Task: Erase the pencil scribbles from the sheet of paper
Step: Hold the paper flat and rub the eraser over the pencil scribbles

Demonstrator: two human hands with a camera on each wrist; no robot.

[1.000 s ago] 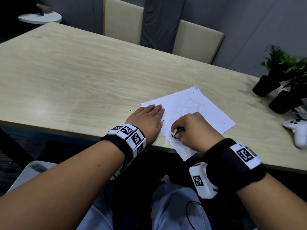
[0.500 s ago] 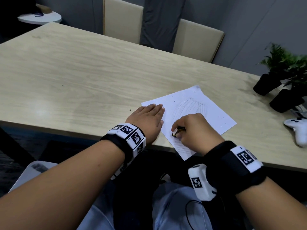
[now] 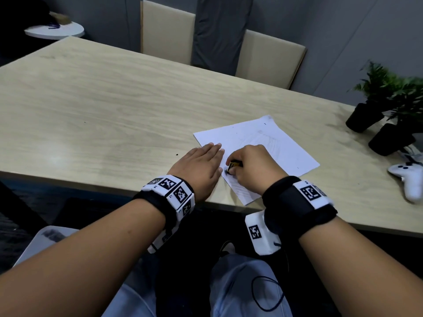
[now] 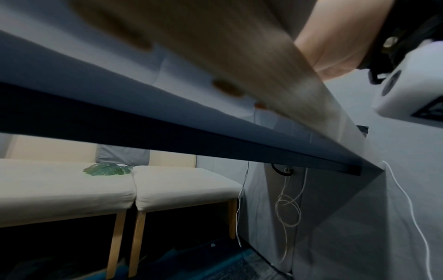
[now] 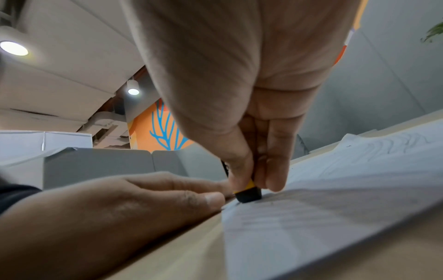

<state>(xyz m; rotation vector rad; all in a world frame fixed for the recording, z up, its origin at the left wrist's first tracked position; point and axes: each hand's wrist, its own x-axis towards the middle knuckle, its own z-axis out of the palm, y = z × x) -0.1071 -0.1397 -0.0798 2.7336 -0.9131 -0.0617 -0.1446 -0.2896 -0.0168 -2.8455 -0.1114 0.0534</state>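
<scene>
R hand [image 3: 253, 169] pinches a black-and-yellow eraser [image 5: 248, 194], tip down on the paper [image 3: 286, 147] nr the table's [image 3: 114, 110] front edge. L hand [image 3: 201, 165] flat, fingers straight, pressing the paper's left edge.

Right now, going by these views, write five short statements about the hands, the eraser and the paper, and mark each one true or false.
1. The right hand grips a black eraser with a yellow sleeve. True.
2. The eraser's tip is lifted clear of the sheet of paper. False: the right wrist view shows it touching the sheet.
3. The left hand lies flat, fingers straight, at the sheet's left edge. True.
4. The sheet lies at the middle of the table. False: it lies at the near edge, one corner overhanging.
5. The white game controller rests on the sheet. False: it sits on the table, off to the right, apart from the sheet.
</scene>
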